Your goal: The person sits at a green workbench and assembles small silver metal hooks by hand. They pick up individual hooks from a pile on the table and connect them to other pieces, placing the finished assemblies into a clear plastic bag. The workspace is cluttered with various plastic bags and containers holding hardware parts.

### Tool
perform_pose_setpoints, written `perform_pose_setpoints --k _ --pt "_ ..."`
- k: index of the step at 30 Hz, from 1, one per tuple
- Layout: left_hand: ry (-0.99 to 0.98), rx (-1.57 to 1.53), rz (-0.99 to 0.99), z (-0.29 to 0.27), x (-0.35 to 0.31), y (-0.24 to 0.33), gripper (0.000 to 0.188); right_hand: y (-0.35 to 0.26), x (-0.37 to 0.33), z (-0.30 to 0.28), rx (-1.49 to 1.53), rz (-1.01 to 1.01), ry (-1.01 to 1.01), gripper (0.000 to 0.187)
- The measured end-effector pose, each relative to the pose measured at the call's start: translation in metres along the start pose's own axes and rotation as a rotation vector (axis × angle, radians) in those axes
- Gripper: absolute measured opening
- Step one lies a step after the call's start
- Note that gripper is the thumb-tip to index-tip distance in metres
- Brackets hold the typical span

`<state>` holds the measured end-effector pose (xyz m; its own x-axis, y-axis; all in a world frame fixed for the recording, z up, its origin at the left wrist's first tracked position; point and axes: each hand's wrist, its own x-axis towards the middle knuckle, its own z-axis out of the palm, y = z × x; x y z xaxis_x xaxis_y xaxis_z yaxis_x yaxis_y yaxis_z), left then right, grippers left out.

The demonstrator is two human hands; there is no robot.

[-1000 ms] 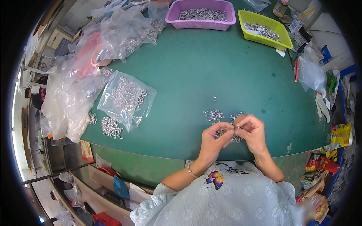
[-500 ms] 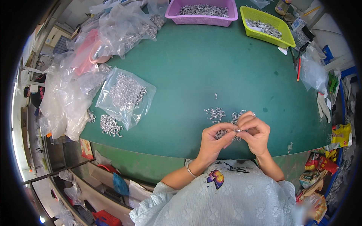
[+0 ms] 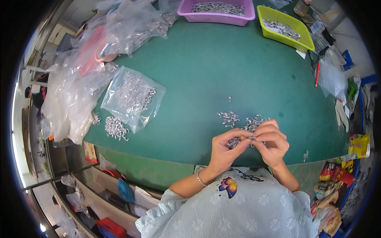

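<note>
Far left: heap of clear plastic bags (image 3: 65,105) on the edge of the green table (image 3: 190,75), some holding metal pieces. Pink bowl (image 3: 106,56) sits among them, partly covered. Next right, a loose pile of silver clasps (image 3: 115,128) near the table's front edge. Just beyond it, a flat clear bag (image 3: 152,107) with many similar silver pieces inside.

Far side of table, about mid: purple basket (image 3: 216,18), silver rings or similar inside, too small to tell exactly. Nearer the person: small cluster of silver parts (image 3: 228,117), one single piece (image 3: 229,99) lying apart beyond it.

Left hand (image 3: 223,149): thumb and index pinched at the tips, metal bangle (image 3: 200,179) on that wrist. Small metal part (image 3: 251,138) is between the two hands' fingertips, above the table's near side; exact shape hidden. Right hand (image 3: 273,143): thumb and fingers curled in, pinching the same part. Another silver pile (image 3: 253,123) just beyond the fingers, partly blocked.

Right: lime basket (image 3: 283,38) with metal parts, red stick-like tool (image 3: 317,74), pale glove (image 3: 341,115) at table edge.
</note>
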<state>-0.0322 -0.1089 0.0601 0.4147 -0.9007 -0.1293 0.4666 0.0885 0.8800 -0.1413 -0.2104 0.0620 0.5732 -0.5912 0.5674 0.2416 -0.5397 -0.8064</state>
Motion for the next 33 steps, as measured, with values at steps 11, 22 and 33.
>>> perform_pose_setpoints --k 11,22,33 --pt "0.854 0.054 0.143 -0.140 -0.027 -0.010 0.017 0.068 0.032 0.020 -0.388 0.345 -0.285 0.024" --pt "1.381 0.148 0.440 -0.263 -0.053 0.026 0.019 0.095 0.029 0.045 -0.623 0.086 -0.412 0.014" --pt "0.798 -0.098 0.373 -0.112 -0.023 0.036 0.017 0.014 0.031 0.043 0.718 0.758 -0.075 0.013"
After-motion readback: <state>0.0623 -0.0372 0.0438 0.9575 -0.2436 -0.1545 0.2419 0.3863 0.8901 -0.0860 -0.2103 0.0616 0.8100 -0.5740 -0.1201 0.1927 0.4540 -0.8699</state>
